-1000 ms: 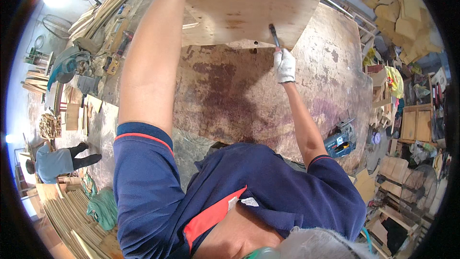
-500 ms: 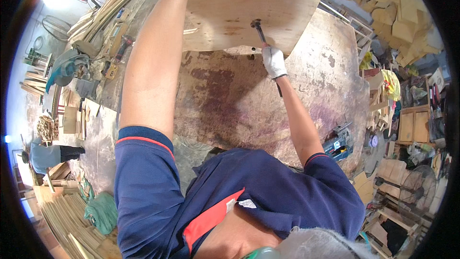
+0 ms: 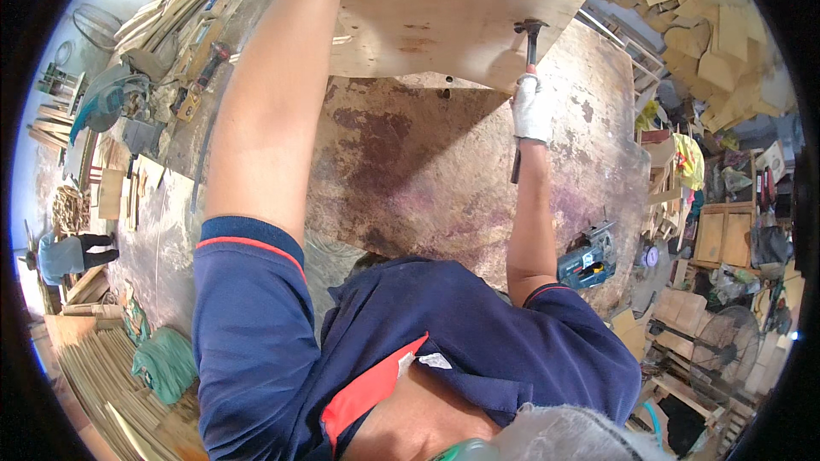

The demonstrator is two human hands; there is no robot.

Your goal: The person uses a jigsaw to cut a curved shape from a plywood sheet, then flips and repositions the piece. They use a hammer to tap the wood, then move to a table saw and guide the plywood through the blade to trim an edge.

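My right hand (image 3: 532, 109), in a white knit glove, is closed round a claw hammer (image 3: 530, 51) with a dark head, held just at the lower right part of a pale plywood sheet (image 3: 453, 8). Whether the head touches the sheet I cannot tell. My left arm reaches up to the sheet's upper left, with the hand out of frame past the top edge. Beneath lies a worn, stained worktable (image 3: 410, 171). A blue jigsaw (image 3: 585, 256) lies on it beside my right forearm.
At left are a teal saw (image 3: 102, 98), a drill (image 3: 209, 72), wood strips (image 3: 179, 8), a green cloth bundle (image 3: 166, 358) and a bent-over person (image 3: 60, 256) in a light blue shirt. At right are cardboard pieces (image 3: 700, 43), wooden cabinets (image 3: 722, 230) and a fan (image 3: 722, 346).
My right hand and hammer swung left, then back to the right and higher, the head now near the sheet's right side. The person at left has shifted slightly.
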